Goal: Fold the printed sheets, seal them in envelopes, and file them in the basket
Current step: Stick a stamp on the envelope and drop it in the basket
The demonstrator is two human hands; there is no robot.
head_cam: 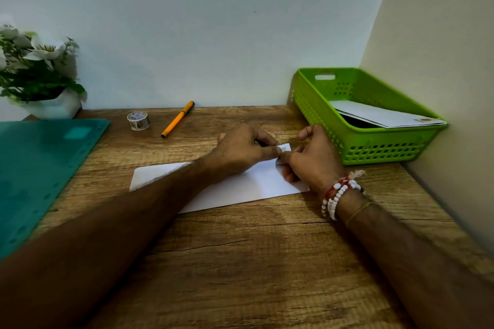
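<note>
On the wooden bench (240, 262), a teal plastic sheet (40, 168) lies at the left, a white-flowered plant (34, 69) stands behind it, and an orange pen (177, 119) lies near the wall (187, 21).

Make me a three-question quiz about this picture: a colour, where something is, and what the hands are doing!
1. What colour is the basket?
A) green B) red C) blue

2. Where is the tape roll?
A) in the basket B) on the desk, left of the pen C) under the flowers

3. What are the left hand and right hand doing?
A) lying flat B) holding the pen C) pinching a small piece at the envelope corner

Answers:
1 A, its walls are bright green.
2 B, it stands on the wood beside the orange pen.
3 C, both hands meet, fingers curled, at the envelope's far right corner.
</note>
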